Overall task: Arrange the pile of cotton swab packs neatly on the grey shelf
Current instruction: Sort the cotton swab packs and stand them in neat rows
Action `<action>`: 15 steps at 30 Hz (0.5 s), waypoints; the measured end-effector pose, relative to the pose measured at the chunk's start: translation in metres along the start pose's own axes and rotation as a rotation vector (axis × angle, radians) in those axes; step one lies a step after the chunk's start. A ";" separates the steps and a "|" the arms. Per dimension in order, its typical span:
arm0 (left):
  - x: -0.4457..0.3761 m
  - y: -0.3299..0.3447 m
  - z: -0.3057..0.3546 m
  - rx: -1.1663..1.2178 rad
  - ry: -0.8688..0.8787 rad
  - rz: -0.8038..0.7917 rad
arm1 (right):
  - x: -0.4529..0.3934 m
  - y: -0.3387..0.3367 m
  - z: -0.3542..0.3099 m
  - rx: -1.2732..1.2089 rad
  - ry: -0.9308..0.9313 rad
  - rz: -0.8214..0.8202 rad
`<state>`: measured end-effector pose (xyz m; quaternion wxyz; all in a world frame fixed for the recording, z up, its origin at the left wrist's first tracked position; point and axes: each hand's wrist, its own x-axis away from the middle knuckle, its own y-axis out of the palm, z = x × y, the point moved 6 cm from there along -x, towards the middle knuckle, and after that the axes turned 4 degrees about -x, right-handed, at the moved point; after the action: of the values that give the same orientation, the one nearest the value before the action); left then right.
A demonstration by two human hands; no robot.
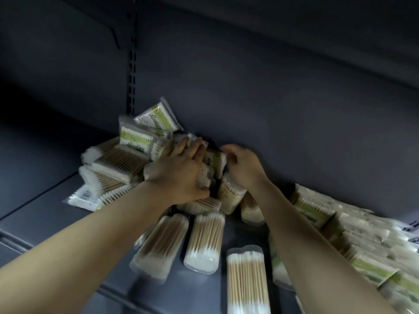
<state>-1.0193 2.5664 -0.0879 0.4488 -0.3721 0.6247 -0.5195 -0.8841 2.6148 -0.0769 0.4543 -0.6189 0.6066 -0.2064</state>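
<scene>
Three clear tubs of cotton swabs [248, 282] lie on their sides nearest the viewer on the grey shelf [45, 214], between two bare forearms. Rightward, flat green-labelled packs [371, 266] sit in a closer row along the shelf. Farther in, the left hand [181, 168] grips a pack [204, 177] in the heap, fingers curled over it. Just beside it, the right hand [243, 166] hovers with loosely curled fingers; whether it holds anything cannot be told. Behind, the loose pile of cotton swab packs [127, 159] leans against the back panel [272, 98].
</scene>
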 end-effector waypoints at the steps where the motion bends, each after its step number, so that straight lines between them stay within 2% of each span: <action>1: 0.000 0.000 0.000 -0.001 -0.001 -0.001 | 0.000 -0.001 0.000 0.002 0.002 0.001; 15: 0.001 0.002 -0.003 -0.015 -0.016 -0.010 | -0.010 0.005 -0.004 0.136 0.083 -0.043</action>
<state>-1.0229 2.5670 -0.0901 0.4484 -0.3825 0.6231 -0.5142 -0.8922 2.6237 -0.0755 0.4651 -0.5904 0.5960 -0.2826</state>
